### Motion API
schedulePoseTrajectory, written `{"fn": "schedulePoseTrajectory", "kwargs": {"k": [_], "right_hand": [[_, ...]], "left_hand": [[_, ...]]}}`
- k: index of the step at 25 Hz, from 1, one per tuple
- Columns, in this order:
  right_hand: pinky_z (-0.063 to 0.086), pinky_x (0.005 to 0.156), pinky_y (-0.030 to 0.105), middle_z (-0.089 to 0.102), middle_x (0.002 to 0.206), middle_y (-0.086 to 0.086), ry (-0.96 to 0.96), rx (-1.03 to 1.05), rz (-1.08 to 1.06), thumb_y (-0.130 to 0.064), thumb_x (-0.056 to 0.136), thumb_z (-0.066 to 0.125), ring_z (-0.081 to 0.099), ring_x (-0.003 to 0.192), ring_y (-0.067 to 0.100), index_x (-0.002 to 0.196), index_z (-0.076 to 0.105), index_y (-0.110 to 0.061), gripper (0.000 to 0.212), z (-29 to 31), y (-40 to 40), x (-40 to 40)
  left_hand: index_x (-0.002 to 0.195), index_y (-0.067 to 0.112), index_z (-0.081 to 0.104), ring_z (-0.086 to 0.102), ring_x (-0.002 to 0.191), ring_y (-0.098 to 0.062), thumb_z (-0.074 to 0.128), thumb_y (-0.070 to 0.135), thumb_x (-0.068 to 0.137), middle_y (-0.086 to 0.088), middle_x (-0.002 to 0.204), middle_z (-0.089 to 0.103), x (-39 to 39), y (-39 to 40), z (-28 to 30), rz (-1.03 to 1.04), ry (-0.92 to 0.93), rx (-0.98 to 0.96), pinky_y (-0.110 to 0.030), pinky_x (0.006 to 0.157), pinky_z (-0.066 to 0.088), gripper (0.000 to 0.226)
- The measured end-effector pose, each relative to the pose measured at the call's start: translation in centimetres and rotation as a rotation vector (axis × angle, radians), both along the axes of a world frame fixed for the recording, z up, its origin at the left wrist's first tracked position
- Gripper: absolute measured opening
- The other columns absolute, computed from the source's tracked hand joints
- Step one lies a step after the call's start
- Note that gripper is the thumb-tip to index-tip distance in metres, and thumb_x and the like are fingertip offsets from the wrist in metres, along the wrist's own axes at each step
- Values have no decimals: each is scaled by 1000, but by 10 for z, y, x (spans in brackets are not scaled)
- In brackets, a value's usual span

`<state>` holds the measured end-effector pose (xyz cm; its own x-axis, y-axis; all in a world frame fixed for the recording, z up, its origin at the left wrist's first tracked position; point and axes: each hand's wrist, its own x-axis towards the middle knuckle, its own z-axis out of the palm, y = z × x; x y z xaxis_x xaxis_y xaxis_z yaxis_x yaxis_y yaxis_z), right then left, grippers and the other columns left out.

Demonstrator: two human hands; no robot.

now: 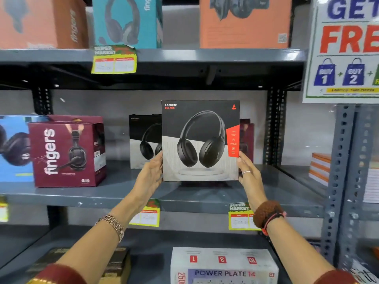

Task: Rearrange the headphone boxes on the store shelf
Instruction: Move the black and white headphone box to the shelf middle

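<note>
Black box [200, 140]: upright, held over shelf [123, 193] front edge
Left hand [150, 174]: fingers pressed on left side
Right hand [247, 173]: fingers pressed on right side
Maroon box [65, 152]: near left end

Both hands [152, 172] [247, 173] raised, clamped inward.

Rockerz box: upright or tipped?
Upright: the Rockerz box faces forward, print level, left hand and right hand gripping its sides.
</note>
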<state>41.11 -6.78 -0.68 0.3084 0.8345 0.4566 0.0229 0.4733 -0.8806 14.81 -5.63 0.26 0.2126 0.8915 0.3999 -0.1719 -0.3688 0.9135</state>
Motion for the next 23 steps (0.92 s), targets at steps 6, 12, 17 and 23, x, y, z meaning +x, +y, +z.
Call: {"fn": "schedulePoseTrajectory", "kwargs": {"k": [6, 12, 17, 23], "right_hand": [[31, 113, 45, 54, 135, -13, 17, -16, 58, -32, 91, 48, 46, 126, 8, 129, 55, -28, 39, -9, 28, -94], [33, 111, 50, 56, 133, -7, 20, -80, 15, -34, 88, 47, 47, 126, 16, 113, 59, -42, 29, -15, 58, -148], [35, 109, 49, 57, 125, -11, -32, -102, -52, -39, 86, 45, 49, 121, 15, 94, 58, -55, 22, -16, 67, -166], [35, 109, 49, 57, 116, -5, -87, -146, -141, -37, 88, 42, 50, 120, 21, 95, 53, -52, 19, -17, 70, -168]], "left_hand": [[118, 36, 54, 61, 106, -3, 25, 28, 87, 22, 111, 66, -87, 20, -14, 81, -38, -79, -29, 86, 47, 43], [137, 27, 38, 55, 110, -9, 21, 24, 97, 11, 127, 54, -138, 63, -15, 137, -42, -130, -27, 89, 45, 44], [130, 42, 46, 53, 121, -9, 32, 38, 85, 15, 128, 60, -146, 79, -17, 125, 45, -103, -33, 102, 43, 47], [139, 30, 30, 37, 134, -21, 24, 52, 71, -1, 144, 41, -148, 91, -27, 132, 125, -151, -46, 114, 25, 72]]}}
